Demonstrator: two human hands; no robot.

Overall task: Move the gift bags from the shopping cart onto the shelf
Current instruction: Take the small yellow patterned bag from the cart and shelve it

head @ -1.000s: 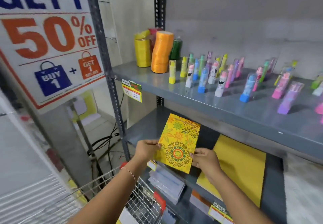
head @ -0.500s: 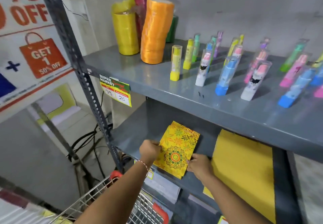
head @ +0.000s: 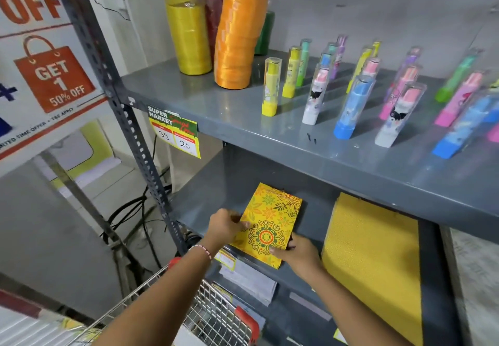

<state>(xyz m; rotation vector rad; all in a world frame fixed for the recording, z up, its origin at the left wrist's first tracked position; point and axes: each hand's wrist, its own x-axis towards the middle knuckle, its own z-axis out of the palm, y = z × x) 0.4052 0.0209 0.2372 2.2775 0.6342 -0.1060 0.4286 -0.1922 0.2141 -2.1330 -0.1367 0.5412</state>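
Note:
A small yellow gift bag with a floral mandala print lies flat on the grey middle shelf, near its front left. My left hand grips its left edge. My right hand holds its lower right corner. A larger plain yellow gift bag lies flat on the same shelf to the right. The wire shopping cart with red corners is below my arms at the bottom of the view.
The upper shelf carries rolls of yellow and orange ribbon and several upright coloured tubes. A price tag hangs from its front edge. A slotted steel upright stands left, with a sale poster beyond.
The patterned bag has gone from held up and tilted to lying low on the middle shelf. My head has moved closer to the shelving.

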